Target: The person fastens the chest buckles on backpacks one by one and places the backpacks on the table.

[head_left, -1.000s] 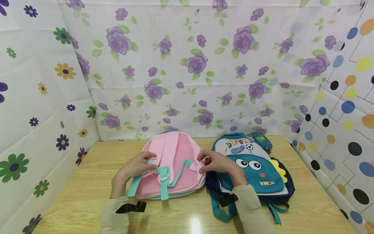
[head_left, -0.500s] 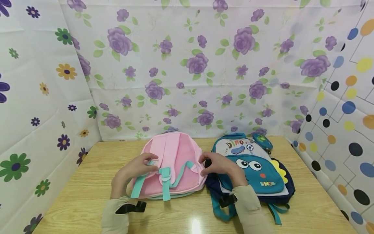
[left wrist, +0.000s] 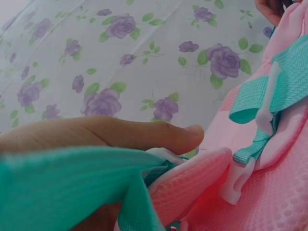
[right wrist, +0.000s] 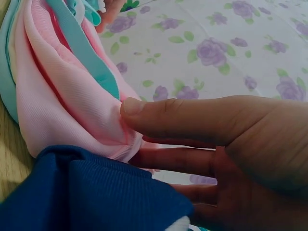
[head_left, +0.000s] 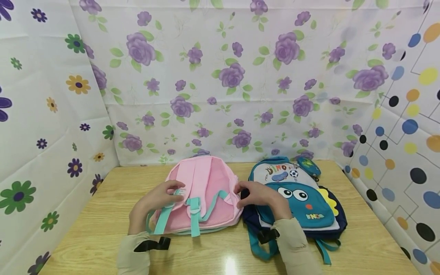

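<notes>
A pink backpack [head_left: 219,177] lies on the table in the head view, its back panel and shoulder straps facing up. My left hand [head_left: 156,200] is at its left side, gripping the lower end of a padded shoulder strap [left wrist: 192,175] by its turquoise webbing [left wrist: 72,180]. In the left wrist view the thumb lies over the strap; the other fingers are mostly hidden beneath. At the opposite side, my right hand [head_left: 261,194] pinches the pink side fabric [right wrist: 77,110] between thumb and fingers. A second turquoise strap [head_left: 194,215] with a pale buckle hangs down the middle of the panel.
A teal and navy dinosaur backpack [head_left: 299,206] stands close on the right, touching the pink one, with a small round pouch [head_left: 308,166] at its top. Its straps trail on the wooden table [head_left: 213,256]. Patterned cloth walls [head_left: 220,114] enclose the back and sides.
The pink backpack's lower part has shifted slightly right. My left hand has moved a little left, and a loop of turquoise webbing now shows beside it. The right hand keeps its hold.
</notes>
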A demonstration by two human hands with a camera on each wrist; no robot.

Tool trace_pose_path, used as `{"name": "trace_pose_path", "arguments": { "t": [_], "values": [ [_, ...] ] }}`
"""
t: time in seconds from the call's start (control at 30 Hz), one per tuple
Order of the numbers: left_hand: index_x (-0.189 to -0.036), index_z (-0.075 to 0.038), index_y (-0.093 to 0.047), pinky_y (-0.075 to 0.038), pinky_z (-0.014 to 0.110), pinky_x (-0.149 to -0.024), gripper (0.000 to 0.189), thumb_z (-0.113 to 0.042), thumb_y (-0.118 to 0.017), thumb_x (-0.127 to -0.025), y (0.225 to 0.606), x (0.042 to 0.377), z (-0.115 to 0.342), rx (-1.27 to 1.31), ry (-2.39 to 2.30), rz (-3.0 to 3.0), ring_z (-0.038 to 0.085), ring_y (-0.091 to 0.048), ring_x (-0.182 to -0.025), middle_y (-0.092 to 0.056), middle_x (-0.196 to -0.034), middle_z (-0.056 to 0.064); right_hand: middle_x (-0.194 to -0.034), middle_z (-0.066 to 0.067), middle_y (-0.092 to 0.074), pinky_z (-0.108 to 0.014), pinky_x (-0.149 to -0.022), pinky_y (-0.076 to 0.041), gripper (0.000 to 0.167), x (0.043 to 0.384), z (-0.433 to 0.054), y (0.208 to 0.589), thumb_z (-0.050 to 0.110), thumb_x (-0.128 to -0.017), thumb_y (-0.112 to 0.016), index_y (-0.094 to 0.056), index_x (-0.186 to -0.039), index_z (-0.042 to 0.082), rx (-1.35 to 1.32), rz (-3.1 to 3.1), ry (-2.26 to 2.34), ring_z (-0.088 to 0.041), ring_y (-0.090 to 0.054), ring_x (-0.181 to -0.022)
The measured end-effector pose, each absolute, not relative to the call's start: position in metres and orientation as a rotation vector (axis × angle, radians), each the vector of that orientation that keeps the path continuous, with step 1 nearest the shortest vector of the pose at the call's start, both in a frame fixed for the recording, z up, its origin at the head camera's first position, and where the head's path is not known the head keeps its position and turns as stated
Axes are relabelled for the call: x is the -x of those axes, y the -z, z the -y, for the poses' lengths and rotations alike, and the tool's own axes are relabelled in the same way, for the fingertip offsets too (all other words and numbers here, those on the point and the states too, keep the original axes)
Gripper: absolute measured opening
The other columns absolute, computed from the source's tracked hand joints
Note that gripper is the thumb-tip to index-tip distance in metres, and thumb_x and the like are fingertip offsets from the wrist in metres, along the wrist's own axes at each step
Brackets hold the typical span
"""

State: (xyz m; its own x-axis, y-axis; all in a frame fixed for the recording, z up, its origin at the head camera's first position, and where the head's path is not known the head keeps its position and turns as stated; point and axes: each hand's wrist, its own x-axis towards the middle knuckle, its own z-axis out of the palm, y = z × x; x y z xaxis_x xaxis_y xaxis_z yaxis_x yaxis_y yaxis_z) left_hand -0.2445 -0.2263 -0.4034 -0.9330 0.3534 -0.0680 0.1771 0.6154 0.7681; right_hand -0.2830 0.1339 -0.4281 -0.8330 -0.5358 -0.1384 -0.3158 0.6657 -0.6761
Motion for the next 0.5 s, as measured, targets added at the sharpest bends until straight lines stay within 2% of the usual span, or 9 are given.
{"name": "trace_pose_path", "arguments": {
  "t": [0.23,0.5],
  "values": [
    [-0.136,-0.003,-0.055,-0.037,0.062,-0.109,0.049,-0.024,-0.068,-0.094,0.407,0.249,0.232,-0.492,-1.212,-2.665,0.046,-0.04,-0.139,-0.054,-0.142,0.02,-0.109,-0.003,-0.068,-0.041,-0.091,-0.05,0.026,0.283,-0.135,0.424,0.029,-0.089,-0.074,-0.067,-0.11,0.016,0.769,-2.652,0.938,-0.023,-0.061,-0.099],
    [-0.136,-0.006,-0.057,-0.036,0.063,-0.108,0.045,-0.024,-0.066,-0.095,0.406,0.25,0.235,-0.53,-1.195,-2.726,0.045,-0.045,-0.134,-0.057,-0.14,0.016,-0.113,-0.006,-0.068,-0.048,-0.099,-0.048,0.023,0.278,-0.121,0.414,0.023,-0.094,-0.066,-0.07,-0.112,0.009,0.893,-2.786,1.019,-0.03,-0.061,-0.111]
  ]
}}
